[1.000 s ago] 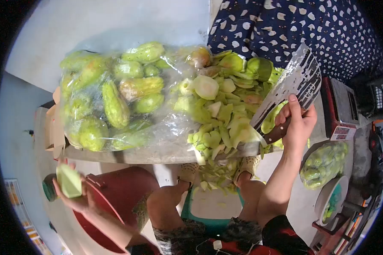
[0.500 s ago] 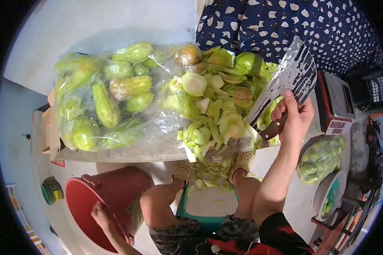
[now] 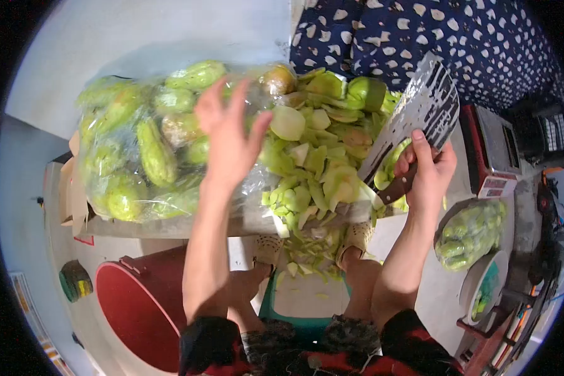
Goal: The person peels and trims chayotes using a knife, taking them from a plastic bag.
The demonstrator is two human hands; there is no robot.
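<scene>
My left hand [image 3: 227, 135] is open with fingers spread, held over the right part of a clear plastic bag [image 3: 225, 194]. Nothing shows in it, and I cannot tell whether it touches the bag. Inside the bag lie several long green fruits [image 3: 155, 153] that look like unripe papayas. My right hand [image 3: 427, 170] grips the dark wooden handle of a cleaver [image 3: 420, 109], its broad blade wet and pointing up and away. To the left of that hand lies a heap of green peelings [image 3: 316, 163], with a pale cut fruit [image 3: 288, 122] on it.
A red bin [image 3: 138, 307] lies tipped beside my left leg. Peelings litter the floor [image 3: 310, 254] between my feet. At the right are a red scale-like box [image 3: 492, 153], another bag of green fruits [image 3: 473, 235] and a white basin [image 3: 484, 288]. A dark patterned cloth [image 3: 413, 44] hangs behind.
My left hand has come up from the red bin's mouth to above the plastic bag, fingers spreading. My right hand with the cleaver has shifted only slightly left.
</scene>
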